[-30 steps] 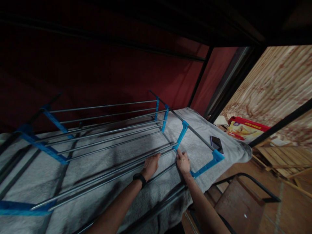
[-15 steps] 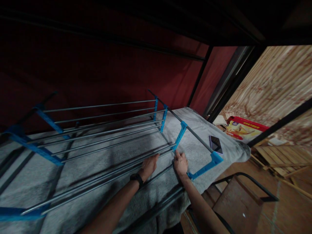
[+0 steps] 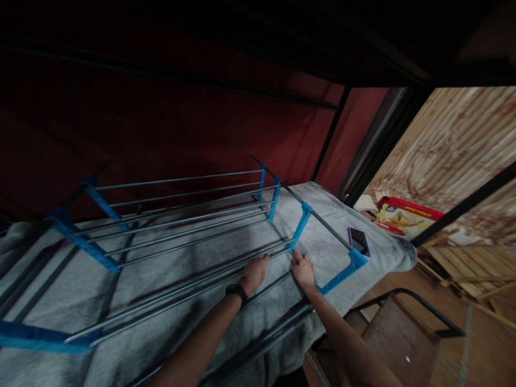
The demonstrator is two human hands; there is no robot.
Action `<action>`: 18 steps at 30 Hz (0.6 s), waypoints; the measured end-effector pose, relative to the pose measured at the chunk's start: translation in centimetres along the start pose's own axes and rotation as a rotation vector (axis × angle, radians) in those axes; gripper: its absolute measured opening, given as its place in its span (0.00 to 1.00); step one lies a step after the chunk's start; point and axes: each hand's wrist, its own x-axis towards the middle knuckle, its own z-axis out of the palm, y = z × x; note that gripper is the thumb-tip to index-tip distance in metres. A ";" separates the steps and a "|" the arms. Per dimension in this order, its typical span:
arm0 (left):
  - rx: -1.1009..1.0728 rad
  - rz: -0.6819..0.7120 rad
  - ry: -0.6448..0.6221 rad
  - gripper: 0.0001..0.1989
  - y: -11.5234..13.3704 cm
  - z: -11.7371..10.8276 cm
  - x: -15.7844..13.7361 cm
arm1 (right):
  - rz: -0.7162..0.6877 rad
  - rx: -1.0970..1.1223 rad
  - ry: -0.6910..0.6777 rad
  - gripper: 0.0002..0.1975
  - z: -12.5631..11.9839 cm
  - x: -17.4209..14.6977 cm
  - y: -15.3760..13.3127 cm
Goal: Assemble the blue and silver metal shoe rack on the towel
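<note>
A rack of thin grey metal tubes [image 3: 189,223] and blue plastic brackets lies on a grey blanket [image 3: 226,247]. My left hand [image 3: 253,274], with a black band on its wrist, is closed around the pair of tubes close to their right end. Its fingertips are partly hidden by the hand itself. Just right of it, my right hand [image 3: 303,269] has its fingers closed at the lower end of a blue bracket [image 3: 299,230], where the tubes meet it. Another blue bracket [image 3: 342,274] is beside my right forearm. On the left, tube ends meet a blue bracket [image 3: 44,338].
A phone [image 3: 358,241] lies on the blanket to the right. Dark metal posts [image 3: 387,145] and bars frame the bed. Beyond it are a red and yellow box [image 3: 409,216], a chair [image 3: 403,333] and wooden slats [image 3: 471,266]. A dark red wall [image 3: 181,134] stands behind.
The view has shifted slightly, so the rack sits further right and more of its left end shows. Both hands keep their places on the tubes and bracket.
</note>
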 end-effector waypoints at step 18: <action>0.038 -0.044 0.006 0.21 -0.1 -1.2 -1.3 | -0.076 0.053 0.011 0.25 -1.1 0.1 -0.1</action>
